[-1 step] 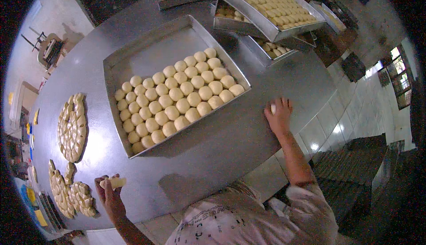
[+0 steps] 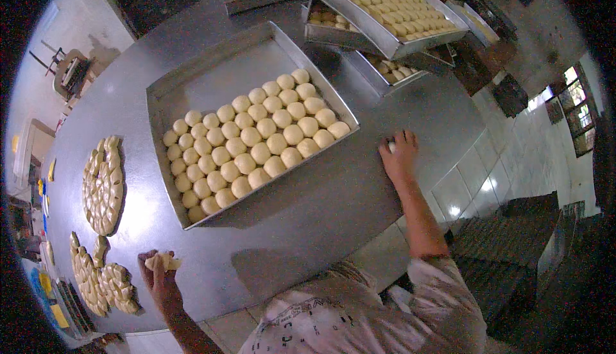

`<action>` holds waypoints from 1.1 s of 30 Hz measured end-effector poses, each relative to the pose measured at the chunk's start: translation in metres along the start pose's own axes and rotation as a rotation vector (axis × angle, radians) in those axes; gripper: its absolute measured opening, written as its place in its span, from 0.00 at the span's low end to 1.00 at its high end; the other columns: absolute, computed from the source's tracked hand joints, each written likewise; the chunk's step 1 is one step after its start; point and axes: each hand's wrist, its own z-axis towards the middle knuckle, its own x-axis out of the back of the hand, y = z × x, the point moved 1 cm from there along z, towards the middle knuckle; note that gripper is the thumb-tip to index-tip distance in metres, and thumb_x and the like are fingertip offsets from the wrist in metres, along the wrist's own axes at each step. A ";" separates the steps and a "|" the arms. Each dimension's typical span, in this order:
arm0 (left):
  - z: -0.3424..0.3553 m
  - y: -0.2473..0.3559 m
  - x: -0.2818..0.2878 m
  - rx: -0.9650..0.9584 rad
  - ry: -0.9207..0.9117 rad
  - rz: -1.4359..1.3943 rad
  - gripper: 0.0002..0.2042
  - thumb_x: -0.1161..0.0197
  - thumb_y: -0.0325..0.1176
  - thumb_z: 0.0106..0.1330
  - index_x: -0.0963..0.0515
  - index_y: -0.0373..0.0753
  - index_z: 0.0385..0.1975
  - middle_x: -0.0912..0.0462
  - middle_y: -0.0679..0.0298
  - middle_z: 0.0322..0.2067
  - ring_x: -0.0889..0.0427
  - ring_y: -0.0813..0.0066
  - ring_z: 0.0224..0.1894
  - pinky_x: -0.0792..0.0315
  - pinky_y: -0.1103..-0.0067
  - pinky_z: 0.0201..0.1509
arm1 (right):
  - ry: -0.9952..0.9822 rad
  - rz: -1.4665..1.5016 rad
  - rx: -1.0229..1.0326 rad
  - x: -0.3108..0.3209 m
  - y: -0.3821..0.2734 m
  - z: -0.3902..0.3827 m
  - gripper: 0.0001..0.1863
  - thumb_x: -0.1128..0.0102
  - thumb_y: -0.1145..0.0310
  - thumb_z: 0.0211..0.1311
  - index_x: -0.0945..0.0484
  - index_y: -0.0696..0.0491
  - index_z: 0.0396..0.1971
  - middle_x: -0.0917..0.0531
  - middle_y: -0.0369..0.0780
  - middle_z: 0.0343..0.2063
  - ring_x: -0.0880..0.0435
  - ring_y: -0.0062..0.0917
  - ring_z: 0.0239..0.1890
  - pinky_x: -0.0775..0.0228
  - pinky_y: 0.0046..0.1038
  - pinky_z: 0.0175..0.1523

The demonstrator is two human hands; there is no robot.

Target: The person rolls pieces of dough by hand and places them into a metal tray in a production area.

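My left hand [image 2: 156, 270] grips a pale lump of dough [image 2: 168, 261] beside two flat groups of cut dough pieces, the upper [image 2: 101, 187] roundish, the lower [image 2: 102, 280] irregular. My right hand [image 2: 398, 155] is curled on a small pale dough piece [image 2: 392, 143] on the steel table, mostly hidden by its fingers. Between and above my hands, a square metal tray [image 2: 157, 129] holds several rows of round dough balls [image 2: 250, 136] in its nearer part; bare metal shows along its back.
At the back right, metal trays [image 2: 394, 46] of shaped dough [image 2: 391, 1] are stacked crookedly on the steel table [image 2: 308, 206]. A dark ridged object [image 2: 494, 251] stands beyond the right edge, near tiled flooring [image 2: 462, 187]. Assorted items [image 2: 45, 290] line the far left.
My right hand has moved slightly up and away from me, still curled on its dough piece. My left fingers have shifted around their dough. The tray appears slightly farther left in the picture.
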 end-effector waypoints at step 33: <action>-0.021 -0.057 0.108 0.094 0.109 -0.130 0.06 0.46 0.35 0.61 0.35 0.42 0.27 0.31 0.68 0.29 0.32 0.79 0.31 0.35 0.81 0.34 | -0.376 1.038 0.116 -0.047 -0.363 0.074 0.11 0.52 0.69 0.60 0.26 0.59 0.38 0.20 0.40 0.31 0.21 0.25 0.37 0.31 0.25 0.44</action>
